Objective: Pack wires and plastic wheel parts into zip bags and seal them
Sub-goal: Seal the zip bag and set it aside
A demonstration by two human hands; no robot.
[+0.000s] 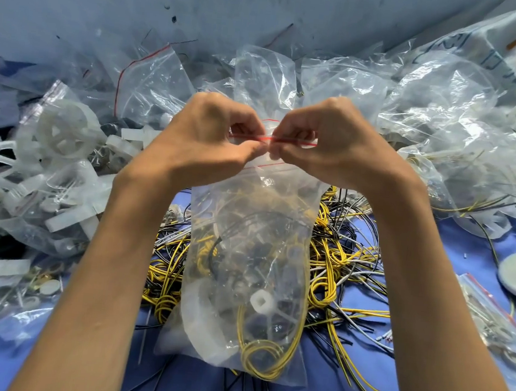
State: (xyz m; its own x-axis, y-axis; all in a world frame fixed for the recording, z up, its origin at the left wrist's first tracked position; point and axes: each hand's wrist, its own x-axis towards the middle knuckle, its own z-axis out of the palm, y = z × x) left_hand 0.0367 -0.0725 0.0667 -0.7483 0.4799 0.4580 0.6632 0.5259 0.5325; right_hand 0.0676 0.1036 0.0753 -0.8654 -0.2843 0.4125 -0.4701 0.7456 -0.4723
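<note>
Forearms [102,259] lead to the left hand [205,140] and right hand [334,146], both pinching the red zip strip [267,138], which runs sideways atop the zip bag [246,241]

Centre: zip bag [248,235], wire coil [261,358] and wheel part [260,302] inside
Bag's top: left hand [205,140] and right hand [334,146], side by side
Beneath, rightward: wire pile [344,266]
Left: plastic wheels [61,132]
Behind: heap of bags [432,111]
Far right: disc [510,282], small zip bag [490,325] before it
</note>
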